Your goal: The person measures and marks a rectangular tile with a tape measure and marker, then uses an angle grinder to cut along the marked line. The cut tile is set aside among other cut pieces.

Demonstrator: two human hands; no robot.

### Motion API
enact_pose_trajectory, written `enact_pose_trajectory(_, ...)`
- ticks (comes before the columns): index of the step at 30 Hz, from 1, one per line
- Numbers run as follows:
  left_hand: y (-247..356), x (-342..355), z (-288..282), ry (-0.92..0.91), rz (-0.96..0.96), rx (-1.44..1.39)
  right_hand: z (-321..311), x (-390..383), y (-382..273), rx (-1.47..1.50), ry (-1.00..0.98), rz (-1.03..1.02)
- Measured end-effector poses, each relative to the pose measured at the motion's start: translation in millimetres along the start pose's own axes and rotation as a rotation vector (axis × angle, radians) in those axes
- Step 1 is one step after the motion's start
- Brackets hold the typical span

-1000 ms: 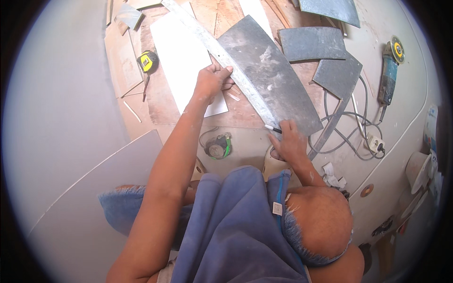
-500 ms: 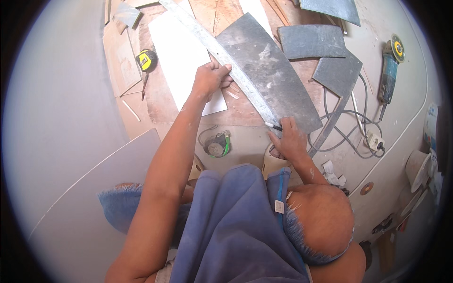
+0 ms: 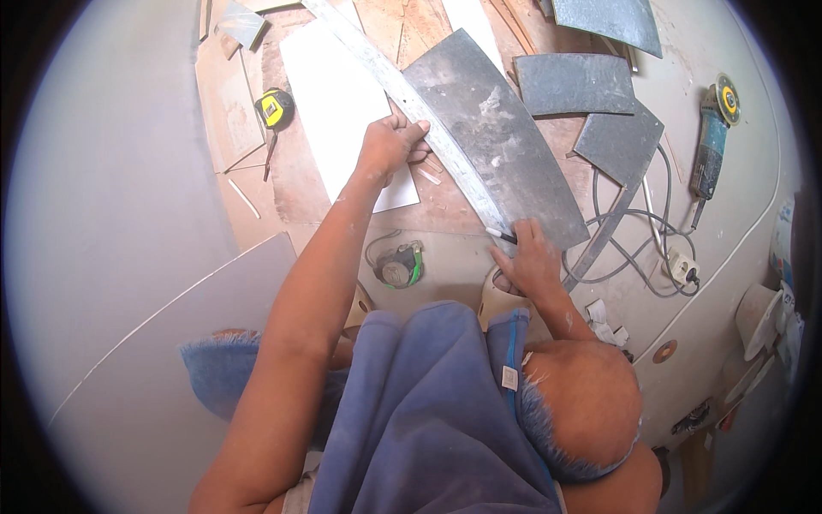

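A long, pale, dusty metal straightedge (image 3: 411, 101) lies slantwise along the left edge of a dark grey tile (image 3: 505, 141) with whitish smears. My left hand (image 3: 392, 150) is closed on the straightedge's left edge near its middle, thumb on top. At its near end, my right hand (image 3: 534, 261) grips a slim black-and-white pen (image 3: 501, 235), its white end pointing left across the straightedge. The fingers partly hide the pen. Under my left hand and the straightedge lies a white panel (image 3: 330, 103).
A yellow-black tape measure (image 3: 274, 109) lies left; another with green trim (image 3: 398, 265) is near my feet. Right are tile offcuts (image 3: 574, 84), an angle grinder (image 3: 712, 137), looping cable (image 3: 629, 248) and a socket block (image 3: 682, 267). A brownish board (image 3: 291, 193) lies beneath the work.
The whole view has shifted slightly, so everything sits a little lower and to the right. Both hands keep about the same places on the straightedge and pen.
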State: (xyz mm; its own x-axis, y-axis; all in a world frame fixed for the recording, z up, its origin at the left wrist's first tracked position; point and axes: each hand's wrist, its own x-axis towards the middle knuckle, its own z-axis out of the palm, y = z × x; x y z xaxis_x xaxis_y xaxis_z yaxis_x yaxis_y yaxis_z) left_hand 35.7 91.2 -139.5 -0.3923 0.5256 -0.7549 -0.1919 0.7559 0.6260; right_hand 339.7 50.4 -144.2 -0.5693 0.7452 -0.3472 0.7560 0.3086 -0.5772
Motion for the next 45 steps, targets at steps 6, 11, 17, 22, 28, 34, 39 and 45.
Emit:
enact_pose_trajectory(6, -3.3, 3.2, -0.6, -0.009, 0.009, -0.01, 1.2, -0.3, 0.0, -0.011, 0.011, 0.007)
enact_pose_trajectory(11, -3.2, 2.1, 0.2, -0.005, 0.018, -0.009, 2.1, -0.2, 1.4, -0.014, -0.01, 0.02)
enact_pose_trajectory(17, -2.3, 0.3, -0.2, -0.015, 0.037, -0.028, -8.9, 3.0, -8.5, 0.078, 0.019, 0.018)
enact_pose_trajectory(22, -2.4, 0.4, -1.1, -0.016, 0.047, -0.015, -42.3, 52.2, -25.9, 0.303, 0.183, -0.194)
enact_pose_trajectory(28, -3.2, 1.3, -0.5, -0.018, 0.051, -0.041, -63.6, 147.7, -70.7, 0.48, 0.308, -0.388)
enact_pose_trajectory(34, 0.0, -1.3, -0.7, -0.026, 0.049, -0.025, -40.9, 207.4, -90.2, 0.382, 0.176, -0.443)
enact_pose_trajectory(39, 5.0, -4.3, 0.2, 0.0, 0.032, -0.021, -32.8, 219.9, -93.5, 0.331, 0.093, -0.407)
enact_pose_trajectory(45, 6.5, -4.1, 0.8, 0.007, 0.009, -0.007, -37.1, 223.3, -92.8, 0.288, 0.092, -0.434)
